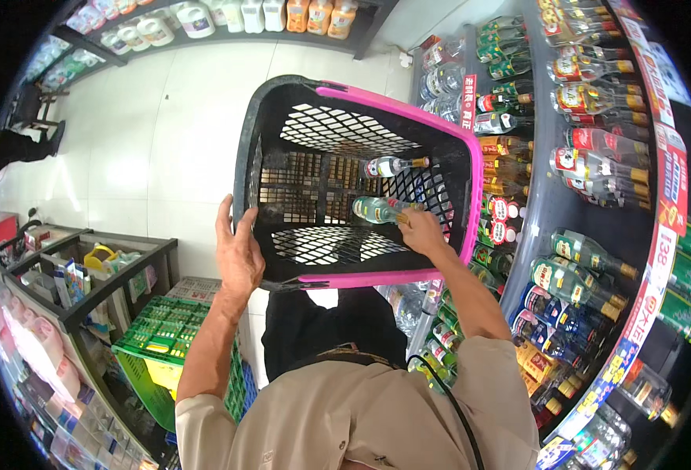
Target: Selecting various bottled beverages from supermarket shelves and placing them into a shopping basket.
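Observation:
A black plastic shopping basket with a pink handle lies in front of me, its open side facing up. My left hand grips its left rim, with the thumb over the edge. Inside the basket, my right hand holds a pale green glass bottle by its gold-capped neck. A clear glass bottle with a white and red label lies farther up in the basket, apart from my hand. Something clear beside the green bottle's neck is partly hidden by my fingers.
Shelves of glass bottles rise close on my right; similar green bottles stand there. A green plastic crate and a dark-framed rack are at left. Detergent bottles line a far shelf. A person's leg shows at the left edge.

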A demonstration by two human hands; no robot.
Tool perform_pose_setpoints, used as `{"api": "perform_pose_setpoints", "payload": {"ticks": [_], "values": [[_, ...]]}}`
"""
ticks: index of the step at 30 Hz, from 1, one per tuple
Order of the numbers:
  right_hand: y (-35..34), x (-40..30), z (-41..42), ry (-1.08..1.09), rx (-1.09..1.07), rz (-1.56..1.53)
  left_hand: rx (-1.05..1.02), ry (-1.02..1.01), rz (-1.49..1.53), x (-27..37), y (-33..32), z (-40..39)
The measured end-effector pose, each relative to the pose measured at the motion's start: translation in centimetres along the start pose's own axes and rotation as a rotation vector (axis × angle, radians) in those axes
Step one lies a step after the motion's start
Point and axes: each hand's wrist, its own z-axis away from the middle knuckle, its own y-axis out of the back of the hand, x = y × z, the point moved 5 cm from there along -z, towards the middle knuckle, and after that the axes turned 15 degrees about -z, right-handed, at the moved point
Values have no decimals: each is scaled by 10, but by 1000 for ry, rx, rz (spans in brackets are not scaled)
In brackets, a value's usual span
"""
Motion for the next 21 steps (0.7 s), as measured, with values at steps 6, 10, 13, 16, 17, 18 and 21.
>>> {"api": "perform_pose_setpoints", "payload": {"ticks": [6,10,13,16,17,18,21], "values": [[98,-60,52,261,246,-163,-17,-474,-301,32,11,-1],[132,-102,76,133,128,-578,-226,-573,-165,27,3,0],[135,-129,84,161,44,-721,-246,-515,-121,21,-2,0],[125,-156,87,178,35,-602,-189,-512,-56,27,5,-3],[122,-162,88,178,41,-606,-153,-524,-21,30,9,-4],[119,-175,88,232,19,-558,-167,-507,-23,34,12,-6],[111,-201,92,291,-20,-516,-152,-531,1,33,11,-7]]}}
